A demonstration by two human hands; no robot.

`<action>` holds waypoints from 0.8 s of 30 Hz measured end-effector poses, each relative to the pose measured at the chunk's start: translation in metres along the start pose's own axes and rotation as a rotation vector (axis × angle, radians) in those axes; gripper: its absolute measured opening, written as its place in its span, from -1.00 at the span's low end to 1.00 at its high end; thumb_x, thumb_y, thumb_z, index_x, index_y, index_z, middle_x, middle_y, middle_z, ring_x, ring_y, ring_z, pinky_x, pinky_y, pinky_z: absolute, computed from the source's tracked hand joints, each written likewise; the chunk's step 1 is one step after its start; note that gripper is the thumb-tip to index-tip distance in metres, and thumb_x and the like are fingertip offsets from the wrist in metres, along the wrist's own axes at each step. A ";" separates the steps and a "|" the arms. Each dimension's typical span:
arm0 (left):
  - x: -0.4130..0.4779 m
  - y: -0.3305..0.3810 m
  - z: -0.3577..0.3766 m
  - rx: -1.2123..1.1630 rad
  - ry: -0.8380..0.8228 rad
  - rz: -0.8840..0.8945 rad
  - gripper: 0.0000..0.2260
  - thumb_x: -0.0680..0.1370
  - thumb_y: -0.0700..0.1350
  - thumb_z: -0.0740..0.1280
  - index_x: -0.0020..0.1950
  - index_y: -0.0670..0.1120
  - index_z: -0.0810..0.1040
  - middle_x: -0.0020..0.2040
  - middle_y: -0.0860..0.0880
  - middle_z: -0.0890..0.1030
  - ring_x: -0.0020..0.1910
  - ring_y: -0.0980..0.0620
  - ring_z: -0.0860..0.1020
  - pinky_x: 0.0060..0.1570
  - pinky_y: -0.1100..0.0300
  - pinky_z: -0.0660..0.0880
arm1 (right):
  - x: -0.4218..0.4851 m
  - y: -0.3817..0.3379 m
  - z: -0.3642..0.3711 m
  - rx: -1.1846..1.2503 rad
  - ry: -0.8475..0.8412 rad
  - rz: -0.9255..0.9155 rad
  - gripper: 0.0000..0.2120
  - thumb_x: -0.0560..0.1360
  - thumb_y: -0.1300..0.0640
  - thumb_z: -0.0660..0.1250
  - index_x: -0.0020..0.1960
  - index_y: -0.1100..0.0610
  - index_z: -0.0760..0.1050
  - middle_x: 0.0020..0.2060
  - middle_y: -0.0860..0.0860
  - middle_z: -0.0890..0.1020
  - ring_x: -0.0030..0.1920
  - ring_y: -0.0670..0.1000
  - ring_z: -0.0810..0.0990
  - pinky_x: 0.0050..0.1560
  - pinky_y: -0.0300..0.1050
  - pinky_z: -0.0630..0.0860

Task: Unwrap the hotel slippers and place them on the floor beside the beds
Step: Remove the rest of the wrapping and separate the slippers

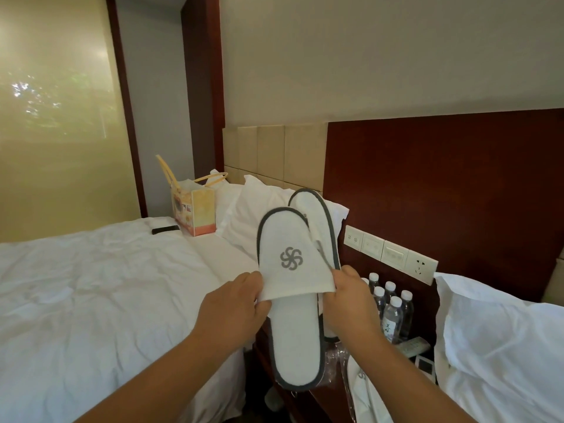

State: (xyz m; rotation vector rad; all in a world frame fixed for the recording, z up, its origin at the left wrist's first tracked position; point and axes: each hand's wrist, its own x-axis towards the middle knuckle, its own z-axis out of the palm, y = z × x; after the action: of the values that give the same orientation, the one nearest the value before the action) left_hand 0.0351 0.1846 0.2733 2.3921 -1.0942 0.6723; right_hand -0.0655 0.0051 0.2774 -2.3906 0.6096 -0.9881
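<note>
The left bed (91,285) carries a rumpled white sheet, two pillows (244,215), a yellow bag (195,209) and a dark phone (165,229). The desk (320,401) between the beds holds water bottles (392,315), a remote (412,345) and clear wrapping (334,361). The right bed (503,377) bears a pillow (488,325).

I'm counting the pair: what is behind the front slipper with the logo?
A second slipper sits behind the front slipper, offset right, its grey-trimmed end showing above. Its middle is covered, partly by the right hand.

You're looking at a dim, warm-toned room; daylight glows hazily through the window blind (55,102), washing it out. Left of the dark headboard (442,184), straight lines bow from wide-angle distortion. Shadows stay soft, detail slightly smeared.
</note>
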 end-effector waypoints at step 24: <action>0.000 0.056 0.004 -0.224 -0.049 0.146 -0.71 0.56 -0.16 0.20 0.28 -0.09 0.49 0.14 -0.06 0.58 0.15 -0.03 0.53 0.16 0.25 0.36 | -0.005 -0.040 0.000 -0.110 -0.047 0.070 -0.78 0.53 0.06 0.23 -0.11 0.13 0.61 -0.10 0.03 0.47 -0.19 0.09 0.56 -0.15 0.04 0.56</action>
State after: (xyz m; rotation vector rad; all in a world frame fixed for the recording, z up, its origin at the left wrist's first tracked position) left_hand -0.0079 0.1493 0.2799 2.1645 -1.3015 0.5103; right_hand -0.0601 0.0394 0.2972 -2.4619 0.7426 -0.8868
